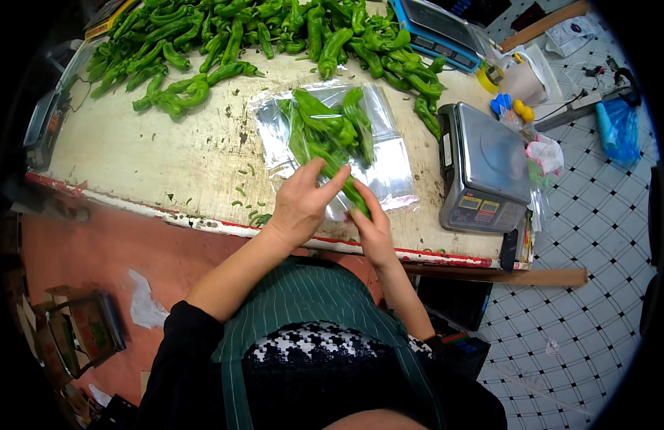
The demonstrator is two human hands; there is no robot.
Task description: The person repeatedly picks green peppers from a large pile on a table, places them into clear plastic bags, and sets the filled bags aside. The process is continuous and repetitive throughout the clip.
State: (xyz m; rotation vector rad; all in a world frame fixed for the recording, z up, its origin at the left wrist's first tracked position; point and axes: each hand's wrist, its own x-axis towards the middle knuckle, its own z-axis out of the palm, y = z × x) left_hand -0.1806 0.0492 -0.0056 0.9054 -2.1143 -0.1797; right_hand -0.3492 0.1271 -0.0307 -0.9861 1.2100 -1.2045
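Observation:
A clear plastic bag (326, 115) with several green peppers inside lies on other clear plastic bags (394, 177) on the worn tabletop. My left hand (305, 201) rests at the near end of the filled bag, thumb and index finger spread over the plastic. In my right hand (372, 223) is the lower end of a long green pepper (351, 191), held between thumb and fingers; its upper part reaches into the bag, near my left fingertips. Beyond the bags lies a large heap of green peppers (232, 32).
A digital scale (496, 156) with a steel pan stands at the table's right. A blue scale (439, 35) is behind it, near a yellow tape roll (490, 78). Another device (42, 131) sits at the left edge. A cardboard box (82, 333) lies on the floor.

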